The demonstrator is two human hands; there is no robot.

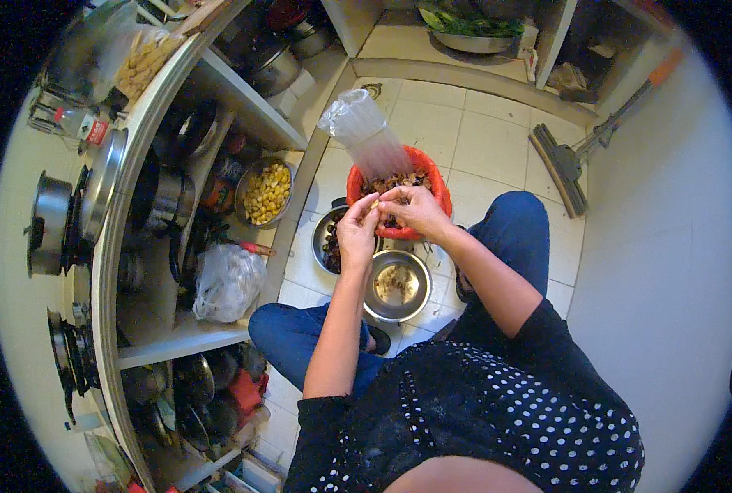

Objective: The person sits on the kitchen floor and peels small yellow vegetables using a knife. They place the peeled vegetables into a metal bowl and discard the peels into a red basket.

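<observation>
My left hand (355, 237) and my right hand (420, 212) meet at the fingertips, pinching a small pale yellow nut piece (375, 205), probably a chestnut. Just beneath them is a bin lined with a red plastic bag (443, 185), holding brown shells and peelings (416, 180). A clear plastic sleeve or container (366, 132) leans out of its far side. Partly behind my left hand, a steel bowl (315, 240) contains dark brown nuts (331, 248). Nearer to me, another steel bowl (398, 285) has a few brown bits at its bottom.
On the low cabinet shelf to the left sits a bowl of yellow peeled nuts (267, 194), with a white plastic bag (229, 280) near it. Pots (172, 197) fill the shelves. A squeegee-type mop (560, 169) leans against the right wall. Leafy greens (471, 26) lie in a far basin.
</observation>
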